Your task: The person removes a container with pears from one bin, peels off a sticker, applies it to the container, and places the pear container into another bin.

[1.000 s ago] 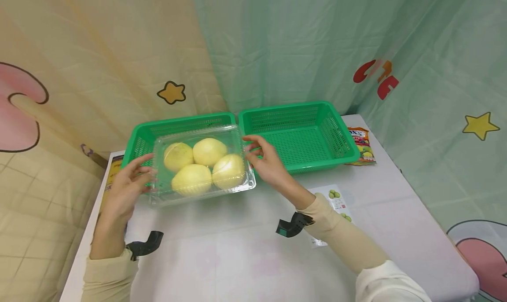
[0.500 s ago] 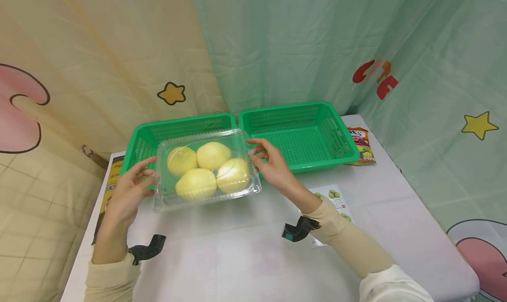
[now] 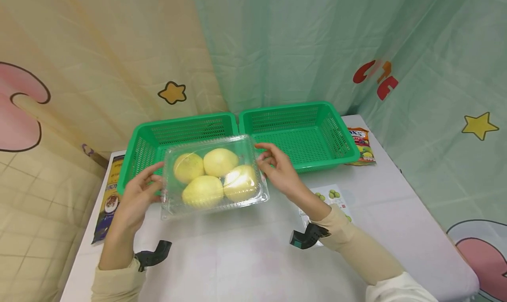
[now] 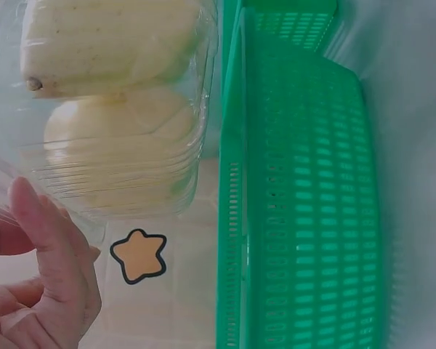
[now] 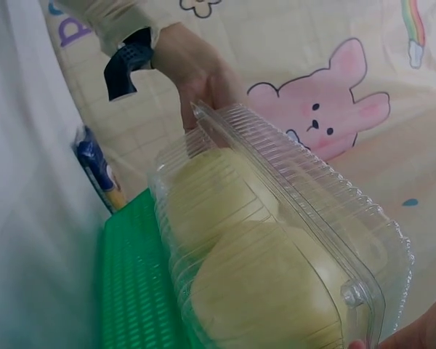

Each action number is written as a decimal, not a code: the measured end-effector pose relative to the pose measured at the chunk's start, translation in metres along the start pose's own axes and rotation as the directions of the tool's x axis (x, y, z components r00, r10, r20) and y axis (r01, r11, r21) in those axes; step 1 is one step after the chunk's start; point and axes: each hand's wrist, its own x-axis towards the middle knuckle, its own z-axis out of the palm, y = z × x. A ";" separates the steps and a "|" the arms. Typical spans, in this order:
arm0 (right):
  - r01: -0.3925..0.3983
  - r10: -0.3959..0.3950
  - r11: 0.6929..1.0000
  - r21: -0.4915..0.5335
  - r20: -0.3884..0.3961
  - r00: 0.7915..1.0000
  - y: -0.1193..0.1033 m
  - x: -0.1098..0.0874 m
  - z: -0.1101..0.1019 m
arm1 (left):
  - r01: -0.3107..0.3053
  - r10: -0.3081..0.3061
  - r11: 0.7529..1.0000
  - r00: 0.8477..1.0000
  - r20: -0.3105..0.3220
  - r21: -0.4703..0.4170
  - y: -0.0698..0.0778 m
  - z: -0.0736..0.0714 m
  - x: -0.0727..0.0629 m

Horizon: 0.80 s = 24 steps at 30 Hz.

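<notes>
A clear plastic clamshell box with several pale yellow fruits inside is held up between both hands, in front of the left green basket. My left hand grips the box's left end; my right hand grips its right end. The lid looks closed. In the left wrist view, fingers bend at the box's lower corner, beside the basket. The right wrist view shows the ribbed box wall and the other hand at the far end. Parts of both hands are hidden behind the box.
To the right stands a second green basket. A colourful snack bag lies beyond it. A yellow and purple packet lies at the table's left edge. A printed sheet is partly under the right forearm. Curtains hang behind the table.
Both hands have carried the box toward me and slightly right, away from the left basket. More of that basket and of the packet at the left now shows.
</notes>
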 end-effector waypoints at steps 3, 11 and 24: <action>-0.009 0.009 1.000 -0.003 0.007 1.000 0.003 -0.003 -0.002 | 0.015 -0.015 1.000 1.000 0.001 0.016 -0.001 0.003 -0.002; -0.041 0.041 0.999 0.006 0.021 0.999 0.010 -0.011 -0.007 | 0.032 -0.032 0.999 0.999 0.018 0.013 -0.003 0.010 -0.005; -0.077 0.076 0.997 0.014 0.018 0.997 0.014 -0.023 -0.014 | 0.037 -0.037 0.999 0.999 0.018 -0.006 -0.005 0.020 -0.008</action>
